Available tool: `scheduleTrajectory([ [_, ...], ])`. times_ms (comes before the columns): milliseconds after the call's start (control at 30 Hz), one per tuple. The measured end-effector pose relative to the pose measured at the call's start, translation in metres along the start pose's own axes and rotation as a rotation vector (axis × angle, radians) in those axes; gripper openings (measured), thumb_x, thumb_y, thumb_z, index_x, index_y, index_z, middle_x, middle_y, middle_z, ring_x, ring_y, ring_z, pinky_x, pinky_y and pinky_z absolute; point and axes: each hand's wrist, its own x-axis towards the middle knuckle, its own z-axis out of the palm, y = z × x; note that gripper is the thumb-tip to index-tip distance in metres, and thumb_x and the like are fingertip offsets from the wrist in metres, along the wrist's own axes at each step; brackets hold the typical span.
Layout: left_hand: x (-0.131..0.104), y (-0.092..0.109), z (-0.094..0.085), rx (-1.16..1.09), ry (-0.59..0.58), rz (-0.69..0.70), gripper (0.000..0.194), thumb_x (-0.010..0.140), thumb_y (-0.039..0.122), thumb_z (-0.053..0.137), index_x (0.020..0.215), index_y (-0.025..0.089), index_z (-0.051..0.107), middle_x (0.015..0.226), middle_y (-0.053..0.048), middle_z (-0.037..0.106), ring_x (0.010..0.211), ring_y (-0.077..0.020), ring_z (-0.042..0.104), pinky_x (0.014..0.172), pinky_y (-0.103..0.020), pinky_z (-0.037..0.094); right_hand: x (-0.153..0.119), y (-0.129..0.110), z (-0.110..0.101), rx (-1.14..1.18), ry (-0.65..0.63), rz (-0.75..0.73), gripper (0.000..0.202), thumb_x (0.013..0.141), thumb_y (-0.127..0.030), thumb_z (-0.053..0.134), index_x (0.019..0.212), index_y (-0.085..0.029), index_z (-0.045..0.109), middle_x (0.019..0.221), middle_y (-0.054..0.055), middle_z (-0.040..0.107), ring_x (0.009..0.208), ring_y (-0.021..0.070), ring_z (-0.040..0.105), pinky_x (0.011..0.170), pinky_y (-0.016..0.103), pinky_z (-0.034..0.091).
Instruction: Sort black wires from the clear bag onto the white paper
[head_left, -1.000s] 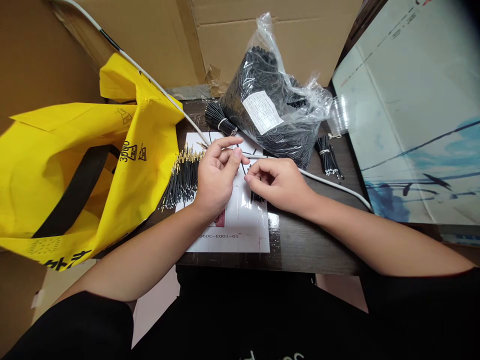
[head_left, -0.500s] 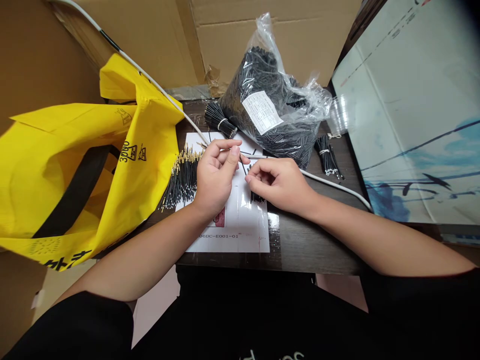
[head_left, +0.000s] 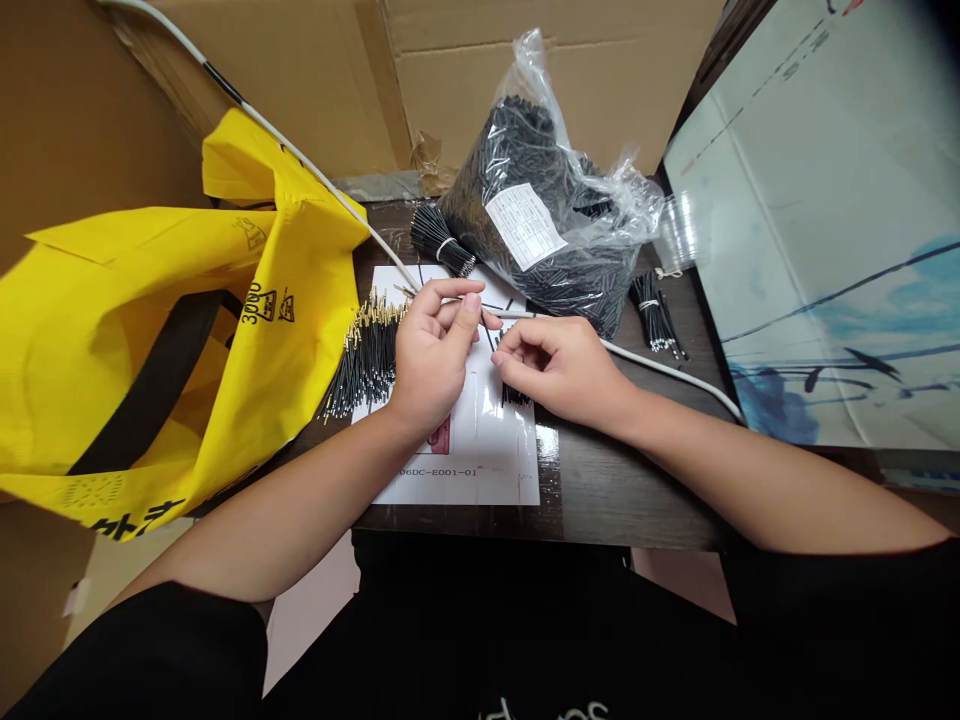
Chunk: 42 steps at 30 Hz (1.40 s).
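You've got a thin black wire as the piece in hand, short dark stretch showing between your two hands, slanting down from the left fingers to the right fingertips, just above the printed sheet. Little has changed over the last second: both hands stay nearly put, only your left fingertips shift slightly around the wire's upper part, so judge this as one continuous bit of fine fingertip work. Your left hand is half curled, palm partly turned up, index stretched toward the right hand, thumb raised beside it; can't tell how firmly it grips the wire. Your right hand is palm down, fingers folded, thumb and index closed together, looks pinched on the wire's lower end. Both forearms angle in from the sides. Just left of your left hand: loose pile of black wires with gold tips; a smaller pile of black wires peeks out beneath your right hand. Further out, a tied wire bundle beside the clear plastic bag of black pieces, white cable running behind your hands, yellow bag at left.
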Motion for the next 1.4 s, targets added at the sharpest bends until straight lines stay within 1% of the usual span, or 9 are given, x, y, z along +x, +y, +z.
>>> scheduleTrajectory([
  [167,0.001,0.001,0.000,-0.053,-0.023,-0.054,0.036,0.101,0.052,0.052,0.130,0.030,0.055,0.083,-0.002,0.072,0.060,-0.0111,0.060,0.055,-0.025,0.048,-0.002,0.001,-0.003,0.008,0.004,-0.002,0.012,0.083,-0.020,0.063,0.073,-0.015,0.066,0.061,-0.004,0.059,0.055,0.0066,0.049,0.058,0.021,0.038],
  [300,0.004,0.001,-0.003,-0.053,-0.001,-0.078,0.039,0.104,0.054,0.039,0.129,0.027,0.054,0.095,-0.006,0.071,0.062,-0.0108,0.061,0.053,-0.025,0.047,0.001,-0.003,-0.018,-0.086,0.069,-0.015,0.012,0.083,-0.021,0.063,0.073,-0.016,0.067,0.062,-0.003,0.061,0.056,0.0079,0.050,0.058,0.023,0.039],
  [400,0.006,0.001,-0.004,-0.050,-0.016,-0.077,0.036,0.105,0.051,0.036,0.120,0.026,0.057,0.097,-0.006,0.066,0.063,-0.0100,0.059,0.051,-0.025,0.046,0.002,-0.009,-0.036,-0.163,0.110,0.036,0.013,0.083,-0.023,0.063,0.072,-0.018,0.066,0.062,-0.002,0.061,0.056,0.0092,0.049,0.058,0.025,0.038],
  [533,0.006,0.001,-0.002,-0.078,-0.038,-0.102,0.032,0.105,0.047,0.038,0.108,0.023,0.058,0.090,-0.004,0.061,0.060,-0.0095,0.055,0.049,-0.024,0.044,-0.001,-0.009,-0.051,-0.280,0.041,0.151,0.015,0.080,-0.024,0.064,0.066,-0.020,0.066,0.056,-0.002,0.059,0.053,0.0101,0.048,0.056,0.027,0.036],
  [833,-0.005,0.012,-0.005,0.034,-0.221,-0.015,0.029,0.096,0.025,0.048,0.067,0.020,0.050,0.061,0.002,0.043,0.057,-0.0107,0.042,0.055,-0.027,0.035,-0.012,0.009,-0.030,-0.474,-0.195,0.339,0.021,0.083,-0.034,0.062,0.068,-0.020,0.069,0.060,-0.002,0.064,0.053,0.0115,0.051,0.054,0.027,0.032],
  [967,-0.013,0.023,-0.007,0.176,-0.458,0.215,0.033,0.092,0.024,0.047,0.060,0.021,0.038,0.057,0.003,0.038,0.055,-0.0120,0.037,0.055,-0.030,0.031,-0.006,0.002,-0.037,-0.488,-0.198,0.284,0.034,0.089,-0.044,0.061,0.066,-0.020,0.067,0.058,-0.001,0.062,0.051,0.0108,0.048,0.054,0.028,0.029],
  [1133,-0.022,0.024,-0.004,0.339,-0.808,0.476,0.030,0.082,0.019,0.044,0.059,0.022,0.024,0.053,0.002,0.034,0.052,-0.0140,0.033,0.054,-0.034,0.028,0.018,-0.010,-0.045,-0.486,-0.181,0.103,0.019,0.090,-0.034,0.064,0.080,-0.020,0.070,0.069,-0.001,0.066,0.060,0.0118,0.052,0.060,0.029,0.032],
  [1233,-0.026,0.021,0.000,0.423,-0.947,0.555,0.027,0.076,0.018,0.044,0.058,0.022,0.024,0.051,0.001,0.040,0.051,-0.0151,0.038,0.054,-0.035,0.029,0.046,-0.014,-0.029,-0.499,-0.210,-0.085,0.011,0.090,-0.019,0.062,0.088,-0.019,0.073,0.083,0.002,0.069,0.072,0.0138,0.055,0.068,0.030,0.035],
  [1400,-0.028,0.020,0.002,0.465,-1.020,0.584,0.025,0.074,0.019,0.045,0.056,0.021,0.027,0.050,0.001,0.047,0.050,-0.0155,0.042,0.052,-0.036,0.029,0.092,-0.016,0.017,-0.631,-0.380,-0.330,0.031,0.094,-0.013,0.052,0.115,-0.024,0.073,0.104,0.006,0.063,0.085,0.0163,0.053,0.070,0.031,0.032],
])
